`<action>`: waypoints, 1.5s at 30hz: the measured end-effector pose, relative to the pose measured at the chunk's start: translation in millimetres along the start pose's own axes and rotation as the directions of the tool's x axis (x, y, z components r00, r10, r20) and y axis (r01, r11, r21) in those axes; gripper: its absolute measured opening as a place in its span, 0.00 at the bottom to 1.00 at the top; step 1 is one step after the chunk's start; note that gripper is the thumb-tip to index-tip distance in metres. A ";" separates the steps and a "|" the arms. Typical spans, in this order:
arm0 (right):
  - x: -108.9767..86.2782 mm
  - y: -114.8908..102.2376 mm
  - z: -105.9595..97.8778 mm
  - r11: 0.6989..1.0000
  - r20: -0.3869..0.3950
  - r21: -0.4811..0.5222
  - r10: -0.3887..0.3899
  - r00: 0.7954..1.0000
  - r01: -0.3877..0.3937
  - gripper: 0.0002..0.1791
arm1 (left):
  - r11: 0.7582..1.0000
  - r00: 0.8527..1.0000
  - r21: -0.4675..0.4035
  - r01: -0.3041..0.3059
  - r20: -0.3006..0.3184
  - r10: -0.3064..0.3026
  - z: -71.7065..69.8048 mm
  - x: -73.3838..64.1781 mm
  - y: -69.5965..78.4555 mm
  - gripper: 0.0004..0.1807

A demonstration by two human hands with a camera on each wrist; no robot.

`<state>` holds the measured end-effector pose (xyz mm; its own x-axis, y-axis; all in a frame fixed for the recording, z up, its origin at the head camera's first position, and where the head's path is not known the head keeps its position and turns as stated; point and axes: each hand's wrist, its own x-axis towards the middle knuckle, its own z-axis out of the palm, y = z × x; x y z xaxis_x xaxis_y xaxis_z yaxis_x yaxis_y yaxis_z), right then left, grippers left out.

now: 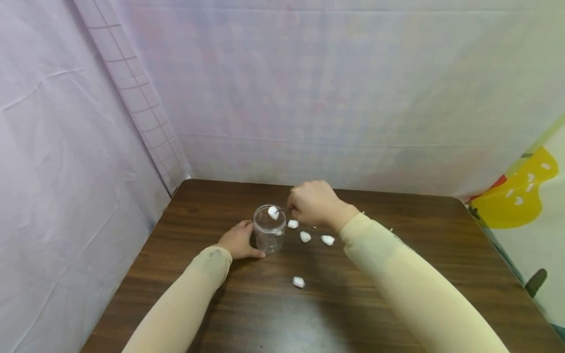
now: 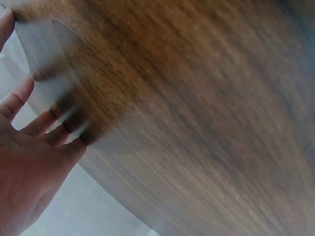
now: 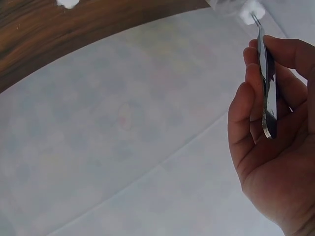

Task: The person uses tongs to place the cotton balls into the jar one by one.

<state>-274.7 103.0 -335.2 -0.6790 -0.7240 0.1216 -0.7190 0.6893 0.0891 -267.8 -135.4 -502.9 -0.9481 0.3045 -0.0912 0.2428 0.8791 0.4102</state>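
You're apparently filling the jar: your right hand pinches tweezers gripping a cotton ball at its mouth, your left hand spread against its side; next calls for releasing inside.

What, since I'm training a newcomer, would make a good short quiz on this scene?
1. Which hand holds the silver metal tweezers?
2. True or false: the tweezers' tips hold a white cotton-like ball.
3. The left hand touches: (a) the clear round plastic-looking jar, (b) the tweezers, (c) the white cloth backdrop.

Key: 1: the right hand. 2: true. 3: a.
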 end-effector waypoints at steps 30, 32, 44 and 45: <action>-24.0 0.4 -5.8 1.000 -0.034 0.000 0.006 0.999 -0.006 0.12 | 0.999 1.000 0.029 -0.023 0.016 0.022 -2.9 -0.7 3.4 0.54; -33.4 3.0 -9.9 1.000 -0.041 -0.003 -0.003 0.999 0.003 0.13 | 0.999 1.000 0.034 -0.026 0.014 0.026 -3.1 0.3 2.9 0.54; -92.8 -0.3 16.5 0.997 0.031 -0.010 -0.071 0.997 0.071 0.15 | 0.999 0.999 0.028 -0.026 0.020 0.025 -7.9 0.7 -5.8 0.54; -97.0 -1.4 20.3 0.997 0.034 -0.007 -0.071 0.997 0.072 0.17 | 0.999 1.000 0.028 -0.023 0.021 0.023 -8.1 0.6 -7.1 0.54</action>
<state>-210.9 171.8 -367.1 -0.6307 -0.7718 0.0808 -0.7647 0.6359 0.1048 -271.8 -144.3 -498.5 -0.9378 0.3321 -0.1009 0.2706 0.8817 0.3865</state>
